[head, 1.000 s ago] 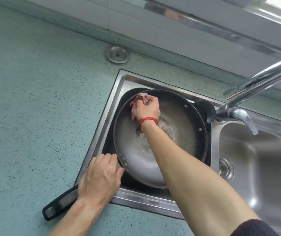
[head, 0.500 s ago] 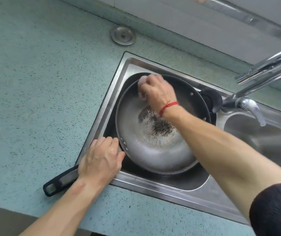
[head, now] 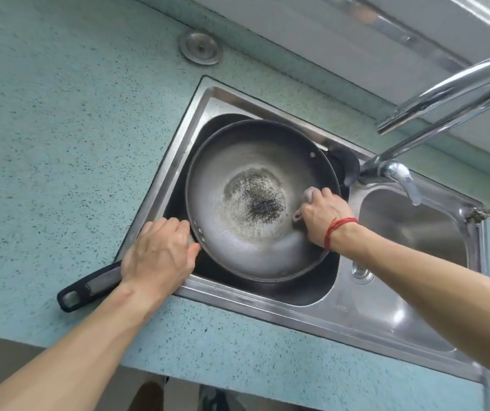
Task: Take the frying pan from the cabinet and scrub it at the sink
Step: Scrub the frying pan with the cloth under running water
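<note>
A grey frying pan [head: 237, 232] with a worn, dark-speckled centre lies tilted in the left basin of the steel sink [head: 282, 304]. Its black handle [head: 89, 287] sticks out over the counter at lower left. My left hand [head: 160, 256] grips the handle where it meets the pan's rim. My right hand [head: 322, 216], with a red string on the wrist, holds a pinkish scrubbing cloth [head: 309, 192] against the pan's inner right wall.
A chrome tap [head: 445, 99] arches over the sink from the right. The right basin [head: 415, 241] holds nothing visible. A round metal cap [head: 199, 48] sits in the speckled teal counter [head: 59, 143] behind the sink. A dark item [head: 344, 164] rests behind the pan.
My right hand has swept with the cloth from the pan's far left rim across to its right wall. The left hand keeps its hold on the handle.
</note>
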{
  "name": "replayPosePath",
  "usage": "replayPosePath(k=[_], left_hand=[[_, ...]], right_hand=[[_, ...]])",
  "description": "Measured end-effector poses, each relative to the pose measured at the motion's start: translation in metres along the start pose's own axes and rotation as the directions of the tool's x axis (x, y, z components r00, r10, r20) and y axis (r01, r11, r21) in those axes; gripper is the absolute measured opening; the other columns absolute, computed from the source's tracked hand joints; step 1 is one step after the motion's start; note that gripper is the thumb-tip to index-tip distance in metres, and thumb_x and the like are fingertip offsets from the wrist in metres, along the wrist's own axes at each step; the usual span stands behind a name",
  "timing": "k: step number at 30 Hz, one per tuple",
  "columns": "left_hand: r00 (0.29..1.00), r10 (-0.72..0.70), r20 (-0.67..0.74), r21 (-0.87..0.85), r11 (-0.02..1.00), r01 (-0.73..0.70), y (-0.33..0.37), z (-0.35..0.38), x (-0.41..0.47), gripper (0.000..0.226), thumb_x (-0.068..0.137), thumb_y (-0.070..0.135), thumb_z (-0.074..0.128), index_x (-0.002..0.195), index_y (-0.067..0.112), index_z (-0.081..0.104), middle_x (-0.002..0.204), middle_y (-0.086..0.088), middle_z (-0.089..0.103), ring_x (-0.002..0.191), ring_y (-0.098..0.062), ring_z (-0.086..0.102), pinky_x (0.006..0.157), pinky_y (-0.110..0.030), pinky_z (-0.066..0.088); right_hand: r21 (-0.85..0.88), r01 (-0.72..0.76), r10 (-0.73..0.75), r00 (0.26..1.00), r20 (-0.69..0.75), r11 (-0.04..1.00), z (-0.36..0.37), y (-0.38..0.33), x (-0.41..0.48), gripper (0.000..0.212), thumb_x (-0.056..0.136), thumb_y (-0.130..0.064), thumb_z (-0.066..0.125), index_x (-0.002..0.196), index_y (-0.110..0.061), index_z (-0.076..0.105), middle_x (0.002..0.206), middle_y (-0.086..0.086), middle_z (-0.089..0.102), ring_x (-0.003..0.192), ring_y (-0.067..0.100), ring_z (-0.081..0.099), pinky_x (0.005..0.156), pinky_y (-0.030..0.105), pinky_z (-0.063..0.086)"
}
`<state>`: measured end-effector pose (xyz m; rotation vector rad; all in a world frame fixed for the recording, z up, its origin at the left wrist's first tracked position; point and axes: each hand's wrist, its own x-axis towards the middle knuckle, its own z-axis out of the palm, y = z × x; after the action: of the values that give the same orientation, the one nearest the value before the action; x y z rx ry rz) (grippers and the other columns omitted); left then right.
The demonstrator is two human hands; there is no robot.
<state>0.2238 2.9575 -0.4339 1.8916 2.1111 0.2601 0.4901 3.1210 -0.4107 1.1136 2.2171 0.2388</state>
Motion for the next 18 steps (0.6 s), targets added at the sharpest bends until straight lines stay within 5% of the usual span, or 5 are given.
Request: replayPosePath(k=[4, 8, 11, 13, 18], left_hand=[[1.000, -0.006, 0.016, 0.000, 1.000, 0.006, 0.001, -0.001, 0.000, 0.018, 0.081, 0.026, 0.068, 0.076, 0.015, 0.054, 0.071, 0.000, 0.052, 0.073, -0.024, 0.051, 0.075, -0.039, 0.044], [1.000, 0.000, 0.009, -0.007, 1.000, 0.000, 0.002, -0.004, -0.001, 0.020, 0.081, 0.025, 0.069, 0.075, 0.015, 0.053, 0.069, 0.001, 0.050, 0.071, -0.023, 0.049, 0.072, -0.039, 0.046], [1.000, -0.002, 0.018, 0.001, 1.000, 0.002, 0.001, -0.005, 0.000, 0.020, 0.081, 0.026, 0.069, 0.076, 0.014, 0.054, 0.070, 0.000, 0.051, 0.071, -0.023, 0.050, 0.072, -0.040, 0.046], [1.000, -0.001, 0.019, 0.001, 1.000, 0.001, 0.001, -0.004, 0.000, 0.020, 0.081, 0.027, 0.068, 0.076, 0.015, 0.053, 0.070, 0.000, 0.051, 0.072, -0.024, 0.050, 0.072, -0.039, 0.046], [1.000, 0.017, -0.004, 0.004, 1.000, -0.017, -0.002, -0.001, -0.002, 0.018, 0.083, 0.029, 0.067, 0.081, 0.013, 0.058, 0.071, 0.003, 0.049, 0.072, -0.021, 0.049, 0.072, -0.037, 0.046]], right_hand=[[0.341, 0.028, -0.096, 0.978, 0.186, 0.940, -0.013, -0.030, -0.022, 0.033, 0.090, -0.029, 0.055, 0.117, -0.013, 0.065, 0.121, 0.008, 0.061, 0.106, 0.027, 0.059, 0.091, 0.035, 0.053], [0.636, 0.124, -0.228, 0.970, 0.084, 0.762, -0.014, -0.066, -0.020, 0.026, 0.093, -0.031, 0.062, 0.114, -0.016, 0.062, 0.108, 0.006, 0.060, 0.090, 0.024, 0.059, 0.082, 0.031, 0.050], [0.603, 0.328, -0.202, 0.942, -0.268, 0.727, -0.001, -0.096, 0.004, 0.031, 0.082, -0.003, 0.061, 0.112, -0.008, 0.061, 0.104, 0.015, 0.058, 0.087, 0.036, 0.056, 0.070, 0.044, 0.052], [0.507, 0.390, -0.152, 0.881, -0.447, 0.768, -0.005, -0.105, 0.033, 0.032, 0.080, 0.001, 0.066, 0.111, -0.007, 0.063, 0.100, 0.015, 0.060, 0.082, 0.034, 0.056, 0.064, 0.042, 0.052], [0.355, 0.416, -0.131, 0.783, -0.608, 0.837, -0.041, -0.082, 0.099, 0.024, 0.082, -0.006, 0.048, 0.095, -0.001, 0.067, 0.095, 0.018, 0.062, 0.081, 0.037, 0.059, 0.062, 0.042, 0.054]])
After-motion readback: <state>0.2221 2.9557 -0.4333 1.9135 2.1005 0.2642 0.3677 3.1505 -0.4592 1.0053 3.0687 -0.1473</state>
